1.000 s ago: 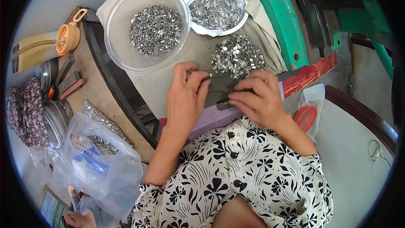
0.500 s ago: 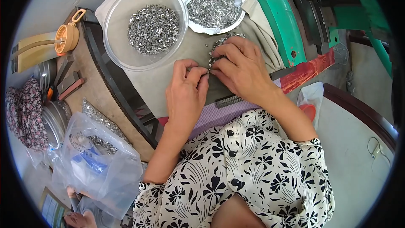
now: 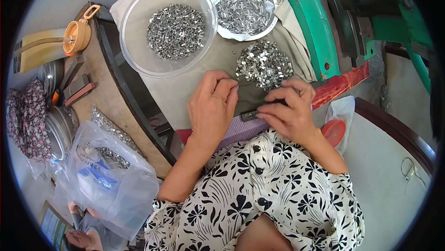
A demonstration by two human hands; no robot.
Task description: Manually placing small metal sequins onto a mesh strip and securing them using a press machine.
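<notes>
My left hand (image 3: 211, 109) is closed in a pinch left of a loose pile of small shiny metal pieces (image 3: 264, 65); what its fingertips hold is too small to make out. My right hand (image 3: 294, 112) reaches over the near side of that pile. Its thumb and forefinger come together at the end of a dark, notched metal bar (image 3: 249, 115), which lies at the cloth's near edge and is partly covered by this hand. Anything between those fingertips is hidden. Both hands rest over a greyish-beige cloth (image 3: 171, 98).
A clear plastic tub (image 3: 132, 49) of short metal pieces and a cloth-lined bowl (image 3: 274, 21) of slim metal pins stand at the back. Green machinery (image 3: 303, 23) borders the right. Left are a wooden table (image 3: 109, 95), a clear plastic bag (image 3: 134, 181) and an orange lid (image 3: 76, 37). Another person (image 3: 88, 234) sits lower left.
My right hand has moved from over the pile toward me, down to the notched bar, uncovering the pile. The left hand stays in its pinch, barely shifted. The whole view has moved slightly.
</notes>
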